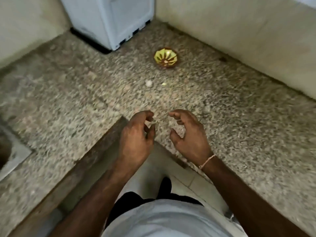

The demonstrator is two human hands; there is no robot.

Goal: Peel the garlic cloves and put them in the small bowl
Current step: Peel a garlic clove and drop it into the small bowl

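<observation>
Both hands hover over the near edge of the counter (239, 108), fingers loosely curled, a small gap between them. My left hand (136, 132) holds nothing I can make out; there may be a scrap at the fingertips, but blur hides it. My right hand (188, 132) is likewise relaxed and empty as far as I can see, a thread band at the wrist.

Farther out, well apart from both hands, a pale clove (148, 83) lies on the counter, roughly in line with the gap between my hands. Just right of it sits a smaller yellowish bit (163, 84); peel or clove piece, cannot tell.

Farther still, and slightly right, stands the bowl (165, 58), yellow-green inside, brown rim. A pale speck shows in it; whether that is a peeled clove or glare, cannot tell.

Judgement: task at an early stage or between cloves. No clove in hand and at least one on the counter is left to fetch. Whether that one is already peeled cannot be told through the blur.

Far left: a white appliance (109, 21) against the wall.
</observation>
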